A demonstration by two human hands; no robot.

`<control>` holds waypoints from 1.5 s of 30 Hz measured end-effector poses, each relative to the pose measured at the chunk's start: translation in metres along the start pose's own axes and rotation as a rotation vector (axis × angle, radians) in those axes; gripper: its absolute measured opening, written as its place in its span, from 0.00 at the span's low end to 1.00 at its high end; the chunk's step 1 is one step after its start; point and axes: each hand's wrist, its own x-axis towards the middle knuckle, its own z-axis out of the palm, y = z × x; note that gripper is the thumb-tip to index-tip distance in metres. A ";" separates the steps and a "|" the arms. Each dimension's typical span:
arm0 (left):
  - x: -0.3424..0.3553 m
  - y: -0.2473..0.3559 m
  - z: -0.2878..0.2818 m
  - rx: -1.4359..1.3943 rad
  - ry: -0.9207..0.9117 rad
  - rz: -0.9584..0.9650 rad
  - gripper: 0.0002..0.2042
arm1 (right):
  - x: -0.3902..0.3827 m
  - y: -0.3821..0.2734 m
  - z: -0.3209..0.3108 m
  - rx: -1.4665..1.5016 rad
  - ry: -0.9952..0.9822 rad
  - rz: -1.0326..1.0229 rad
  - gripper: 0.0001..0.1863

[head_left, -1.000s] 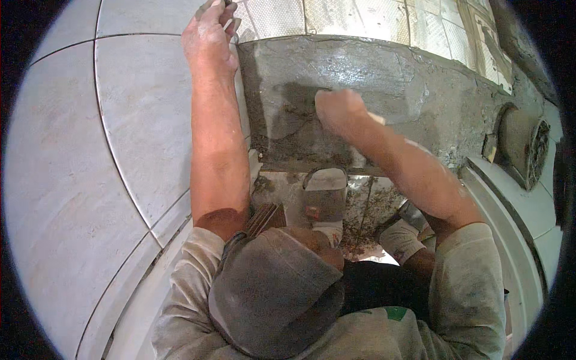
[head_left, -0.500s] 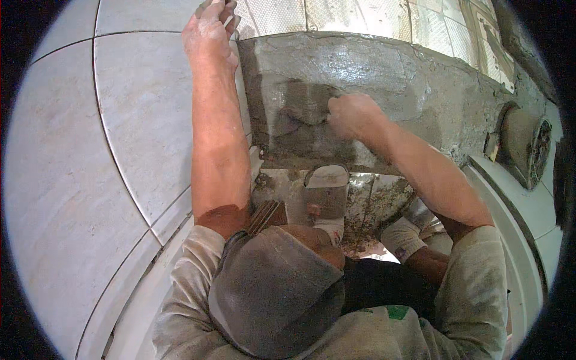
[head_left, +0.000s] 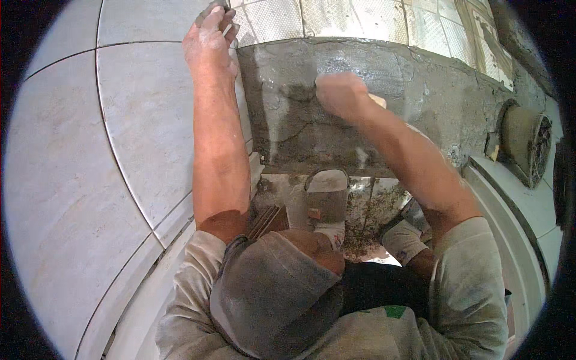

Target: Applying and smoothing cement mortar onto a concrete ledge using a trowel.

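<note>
Wet grey cement (head_left: 300,129) runs in a strip right in front of this person, shiny along the far side. Right hand (head_left: 343,96) is over it, kinda blurry, fingers curled tight round a pale handle (head_left: 378,101). Left hand (head_left: 210,43) is just beside the strip's far left corner, fingers half bent, can't tell if they're gripping anything. Textured tiles (head_left: 354,21) sit beyond, big smooth tiles (head_left: 66,156) to the left. Shirt's (head_left: 360,342) got a green patch (head_left: 395,312), too small to tell if that's lettering.
</note>
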 end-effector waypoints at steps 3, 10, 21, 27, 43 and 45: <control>0.002 -0.003 0.003 -0.018 -0.022 -0.004 0.13 | 0.016 0.004 0.009 0.027 0.221 -0.079 0.06; 0.012 -0.002 -0.007 0.018 0.008 0.012 0.15 | 0.005 0.017 -0.011 0.171 -0.133 0.014 0.09; 0.016 -0.009 -0.012 0.057 -0.038 -0.001 0.20 | -0.107 0.092 -0.020 0.062 -0.140 0.293 0.17; 0.013 -0.014 -0.005 0.057 -0.023 -0.011 0.20 | -0.135 0.062 -0.033 0.104 -0.255 0.129 0.16; 0.012 0.003 -0.014 0.060 -0.010 0.043 0.19 | -0.082 -0.004 -0.021 -0.241 -0.163 -0.346 0.10; 0.010 0.000 -0.010 0.056 -0.007 0.034 0.20 | -0.073 -0.007 -0.020 -0.263 -0.157 -0.400 0.09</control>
